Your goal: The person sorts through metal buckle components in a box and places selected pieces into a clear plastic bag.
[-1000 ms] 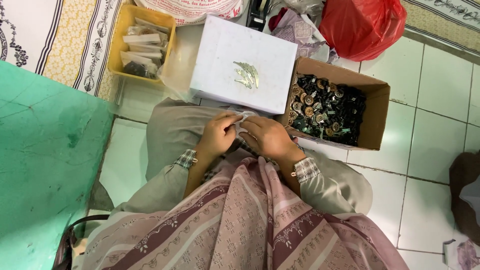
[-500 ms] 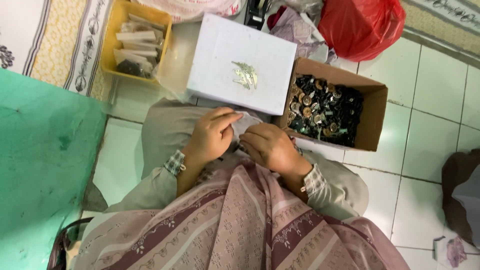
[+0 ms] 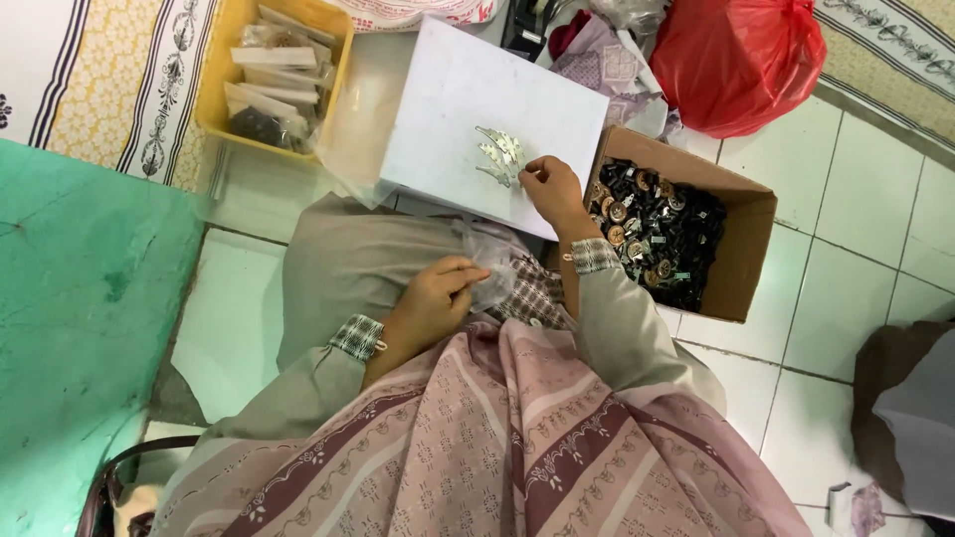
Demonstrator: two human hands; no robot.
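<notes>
On the white tiled floor (image 3: pixel 846 288), your right hand (image 3: pixel 550 189) pinches the small metal pieces (image 3: pixel 500 155) atop the white box (image 3: pixel 477 99); your left hand (image 3: pixel 438 298) grips a clear plastic bag (image 3: pixel 494 261) at your lap.

One cam only, head-worn, looking steeply down at lap from close up. White box (image 3: pixel 492 119) sits top-centre of frame; tiled floor (image 3: pixel 846 288) to its right, green surface (image 3: pixel 80 328) to its left.

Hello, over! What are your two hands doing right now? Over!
Left hand pinching a small clear plastic bag in the lap. Right hand at the silvery metal pieces on the white box lid. Nothing blocking.
</notes>
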